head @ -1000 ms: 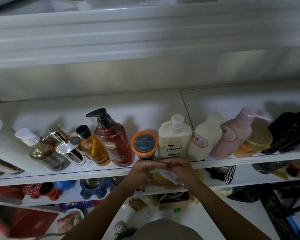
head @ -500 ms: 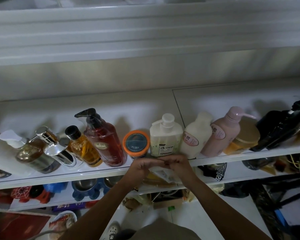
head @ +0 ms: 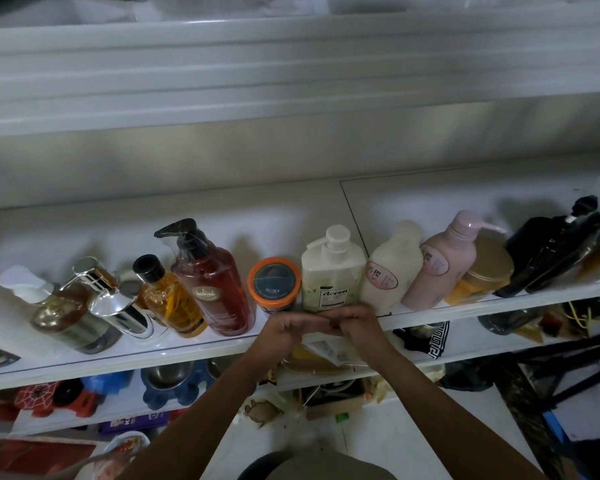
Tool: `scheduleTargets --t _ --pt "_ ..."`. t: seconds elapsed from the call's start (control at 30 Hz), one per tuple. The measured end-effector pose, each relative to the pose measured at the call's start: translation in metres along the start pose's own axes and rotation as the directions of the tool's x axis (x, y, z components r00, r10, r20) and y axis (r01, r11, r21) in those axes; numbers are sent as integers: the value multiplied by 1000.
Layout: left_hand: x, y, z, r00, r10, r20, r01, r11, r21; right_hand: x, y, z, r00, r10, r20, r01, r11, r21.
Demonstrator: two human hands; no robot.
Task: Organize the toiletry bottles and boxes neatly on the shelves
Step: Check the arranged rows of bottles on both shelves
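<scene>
At lower centre the left hand (head: 284, 327) and right hand (head: 359, 323) are held fingertip to fingertip, fingers curled; whether anything is pinched cannot be told. The white square pump bottle (head: 331, 275) is stood just above them in the row on the white shelf (head: 84, 362). A pause between placements is judged, and a fresh grasp on a leaning bottle is called for next.

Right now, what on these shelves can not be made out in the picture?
Head view:
- Whether the left hand and right hand pinch anything: their curled fingers hide it.
- Black bottles, far right: blurred, partly cut by the edge.
- Lower shelf: mostly hidden by the top shelf.
- Small print on the white pump bottle: too small.
</scene>
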State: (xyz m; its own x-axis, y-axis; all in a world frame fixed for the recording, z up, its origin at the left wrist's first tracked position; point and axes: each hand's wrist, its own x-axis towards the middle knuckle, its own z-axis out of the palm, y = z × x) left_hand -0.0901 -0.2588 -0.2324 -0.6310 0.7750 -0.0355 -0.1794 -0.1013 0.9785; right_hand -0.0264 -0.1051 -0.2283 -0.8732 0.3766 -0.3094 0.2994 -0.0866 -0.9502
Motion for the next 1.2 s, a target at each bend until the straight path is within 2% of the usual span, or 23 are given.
scheduleTargets --t 0.1,0.3,0.37,0.53,0.73,1.0,1.2 --pt "-1 1 -3 1000 -2 28 2 1000 13 -4 0 0 1000 -1 12 1 1000 -29" --pt "7 -17 1 990 14 144 -47 973 226 -22 2 -14 990 -118 -79 109 988 -111" --pt "14 -21 10 981 11 194 -56 973 224 -25 9 -27 983 -150 -107 137 983 -122" --pt "25 -13 40 952 43 302 -94 983 156 -29 9 -56 988 -71 -138 59 994 -94" --pt "43 -19 48 973 30 230 -74 980 186 -18 -3 -73 982 -170 -86 160 981 -112" --pt "44 -20 59 986 114 126 -144 952 269 -2 7 -84 992 -123 33 127 977 -172" --pt "44 -27 61 994 87 61 -100 967 236 -1 5 -87 990 -120 70 131 975 -179"
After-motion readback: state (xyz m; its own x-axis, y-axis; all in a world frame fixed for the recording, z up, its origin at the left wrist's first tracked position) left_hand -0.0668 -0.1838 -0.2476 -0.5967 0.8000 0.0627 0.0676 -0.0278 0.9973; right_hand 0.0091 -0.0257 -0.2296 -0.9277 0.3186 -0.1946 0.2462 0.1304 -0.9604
